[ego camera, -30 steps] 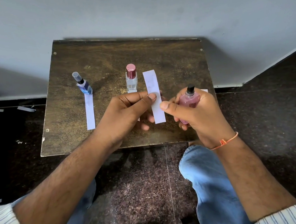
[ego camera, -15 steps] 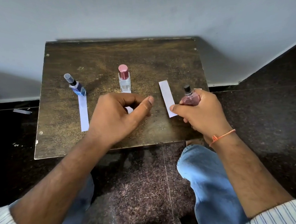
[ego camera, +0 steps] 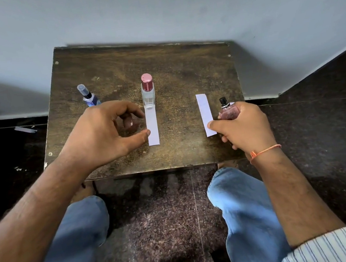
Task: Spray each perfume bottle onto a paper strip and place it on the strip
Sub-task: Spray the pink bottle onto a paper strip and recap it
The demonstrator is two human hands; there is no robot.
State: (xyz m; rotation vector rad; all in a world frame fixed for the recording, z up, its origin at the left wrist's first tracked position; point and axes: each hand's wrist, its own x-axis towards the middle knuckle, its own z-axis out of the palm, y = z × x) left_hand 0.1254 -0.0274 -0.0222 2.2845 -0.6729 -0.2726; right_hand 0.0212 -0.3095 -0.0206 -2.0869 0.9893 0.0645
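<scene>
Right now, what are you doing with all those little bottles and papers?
A person is testing perfumes on a small table. The right hand grips a pink bottle and touches a paper strip lying on the table. The left hand hovers, holding nothing. A clear bottle already stands on its strip; a blue bottle stands behind the left hand.

The strip (ego camera: 206, 115) is no longer held by both hands over the table middle; now it is at the right side, under the right hand's (ego camera: 245, 128) thumb. The left hand (ego camera: 107, 135) has let it go and hovers empty, further left.
</scene>
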